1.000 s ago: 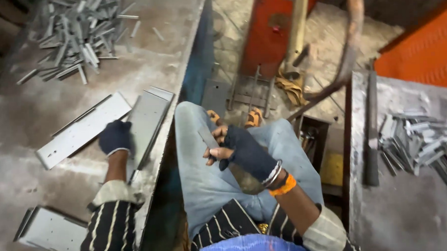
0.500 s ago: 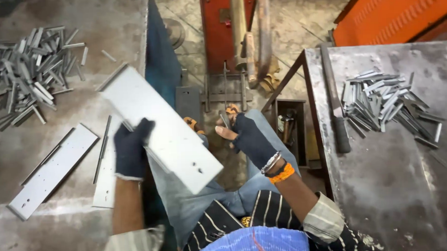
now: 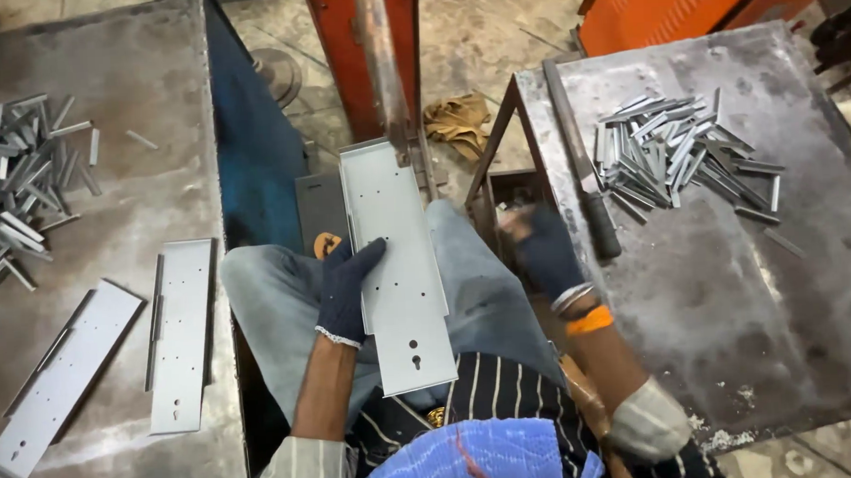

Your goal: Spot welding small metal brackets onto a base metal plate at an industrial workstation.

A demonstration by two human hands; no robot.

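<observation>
A long grey metal plate (image 3: 395, 259) with small holes is held along its left edge by the gloved left hand (image 3: 345, 291); it lies over the lap, its far end at the red machine post (image 3: 362, 53). The gloved right hand (image 3: 544, 249) is blurred near a dark box (image 3: 509, 194) beside the right table (image 3: 729, 285); whether it grips anything cannot be told. Two more plates (image 3: 179, 332) lie on the left table (image 3: 113, 212), and heaps of small strips (image 3: 672, 150) are seen on both tables.
</observation>
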